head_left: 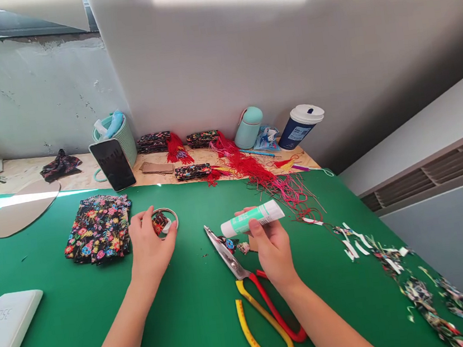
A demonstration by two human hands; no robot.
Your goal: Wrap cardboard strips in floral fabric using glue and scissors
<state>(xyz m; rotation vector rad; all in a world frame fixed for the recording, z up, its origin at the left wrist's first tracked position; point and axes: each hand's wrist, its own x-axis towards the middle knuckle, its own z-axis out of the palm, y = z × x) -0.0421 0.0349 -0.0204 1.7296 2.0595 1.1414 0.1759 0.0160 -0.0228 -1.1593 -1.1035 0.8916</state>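
Note:
My right hand (272, 247) is wrapped round a white and green tube (252, 219), held nearly level above the scissors. My left hand (151, 242) has its fingers curved at the edge of a round ring-like item (171, 212) with a small floral piece (160, 223) inside; its thumb and forefinger touch the rim. Scissors (234, 260) with one yellow and one red handle lie on the green mat (199, 324). Small floral scraps (244, 247) sit beside the blades, partly behind my right hand. Left of my left hand lies a stack of black floral fabric (97, 229).
Along the back stand a phone (113, 164), a mint bottle (248, 129) and a lidded cup (299, 125). Red tassels (251, 165) spread over the back edge. Fabric scraps (419, 291) lie at right, a white device (10, 330) at left.

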